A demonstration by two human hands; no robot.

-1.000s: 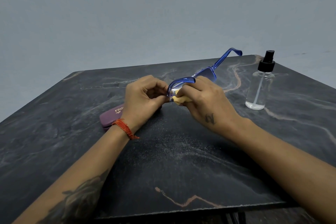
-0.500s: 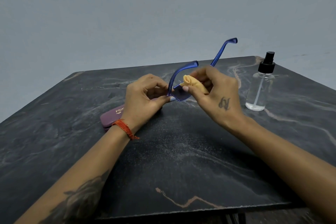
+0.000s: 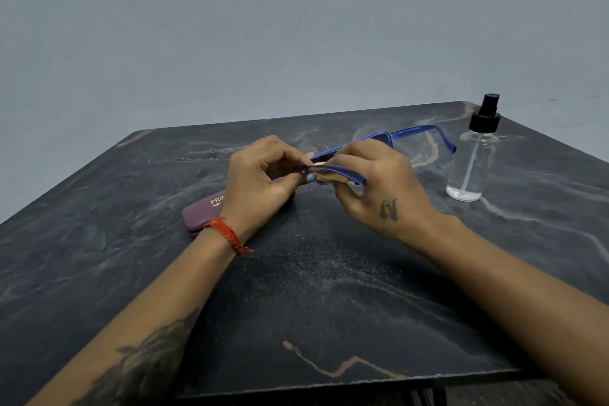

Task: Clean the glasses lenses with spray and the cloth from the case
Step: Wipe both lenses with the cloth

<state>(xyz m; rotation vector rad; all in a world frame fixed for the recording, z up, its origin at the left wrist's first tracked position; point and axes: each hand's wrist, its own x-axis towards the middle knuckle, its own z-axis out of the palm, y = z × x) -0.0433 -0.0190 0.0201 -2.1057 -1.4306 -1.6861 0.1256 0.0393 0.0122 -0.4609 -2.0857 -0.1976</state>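
Both hands are holding the blue glasses up over the dark desk. The left hand is pinching one end of the frame. The right hand is pinching the yellow cloth on a lens. The purple case is lying under the left hand. The spray bottle is standing at the right.

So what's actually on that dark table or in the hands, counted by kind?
Glasses, blue frame, gripped by both hands: 1
Cloth, yellowish, pressed on a lens: 1
Spray bottle, clear with black top: 1
Case, purple, lying shut: 1
Total: 4
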